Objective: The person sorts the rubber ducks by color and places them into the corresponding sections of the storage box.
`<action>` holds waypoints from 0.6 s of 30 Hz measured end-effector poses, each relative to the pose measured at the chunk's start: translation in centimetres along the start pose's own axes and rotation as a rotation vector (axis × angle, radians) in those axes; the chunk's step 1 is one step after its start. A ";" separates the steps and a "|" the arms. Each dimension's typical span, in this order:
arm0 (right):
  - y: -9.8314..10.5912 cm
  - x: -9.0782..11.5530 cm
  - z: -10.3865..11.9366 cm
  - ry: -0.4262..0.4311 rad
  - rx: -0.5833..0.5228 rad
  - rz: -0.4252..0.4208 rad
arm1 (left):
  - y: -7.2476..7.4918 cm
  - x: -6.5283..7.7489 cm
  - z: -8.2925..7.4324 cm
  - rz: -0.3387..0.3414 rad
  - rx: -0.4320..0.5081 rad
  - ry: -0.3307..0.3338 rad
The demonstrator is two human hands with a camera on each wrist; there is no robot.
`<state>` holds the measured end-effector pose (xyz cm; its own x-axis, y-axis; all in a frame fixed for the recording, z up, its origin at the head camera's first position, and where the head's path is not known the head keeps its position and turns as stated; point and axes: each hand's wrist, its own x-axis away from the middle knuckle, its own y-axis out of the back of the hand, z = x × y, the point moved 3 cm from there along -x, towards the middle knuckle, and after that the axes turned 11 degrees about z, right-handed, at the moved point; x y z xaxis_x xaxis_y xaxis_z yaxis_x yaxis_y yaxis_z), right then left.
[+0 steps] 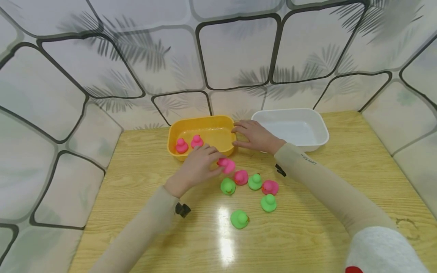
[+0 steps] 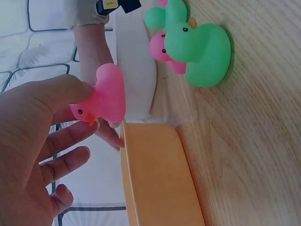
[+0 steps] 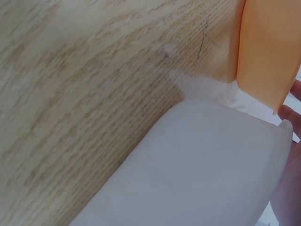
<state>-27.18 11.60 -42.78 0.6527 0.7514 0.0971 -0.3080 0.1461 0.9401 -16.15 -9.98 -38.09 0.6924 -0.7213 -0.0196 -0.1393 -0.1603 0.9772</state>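
Observation:
My left hand [image 1: 199, 167] pinches a pink rubber duck [image 2: 110, 94] between thumb and fingers, just above the near rim of the yellow bin [image 1: 218, 125]. Two pink ducks [image 1: 181, 145] sit inside that bin on its left side. At the bin's right end, the fingertips of my right hand [image 1: 256, 135] rest against the rim, fingers spread. Its forearm crosses in front of the white bin [image 1: 297, 127]. Close in front of the yellow bin, a green duck [image 1: 228, 186] and another pink duck [image 1: 241, 177] lie on the table.
Farther right are a pink duck [image 1: 270, 187] and several green ducks, one [image 1: 239, 219] lying nearest me. The wooden table [image 1: 153, 242] meets a patterned wall covering [image 1: 235, 53] behind both bins and at the sides.

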 end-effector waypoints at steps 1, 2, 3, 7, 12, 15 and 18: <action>0.0 0.0 0.1 0.000 -0.004 0.000 | 0.1 0.0 0.1 -0.001 0.001 0.003; 0.1 0.1 0.1 0.000 -0.008 0.001 | 0.1 0.0 0.2 -0.001 0.004 0.008; 0.1 0.1 0.1 -0.001 -0.010 0.002 | 0.2 0.0 0.3 0.000 0.006 0.012; 0.2 0.1 0.2 0.007 -0.020 -0.002 | 0.4 0.0 0.8 0.004 0.008 0.032; 0.0 0.1 0.1 0.013 -0.006 -0.009 | 0.5 -0.1 1.4 0.002 -0.003 0.036; 0.0 0.1 0.1 0.012 -0.012 -0.008 | 0.7 -0.2 1.8 0.002 -0.009 0.044; 0.0 0.0 0.1 0.012 -0.017 -0.006 | 0.8 -0.4 2.2 0.005 -0.012 0.063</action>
<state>-27.10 11.56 -42.70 0.6465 0.7580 0.0871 -0.3159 0.1620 0.9349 -18.09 -11.34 -37.80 0.7349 -0.6781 -0.0012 -0.1348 -0.1479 0.9798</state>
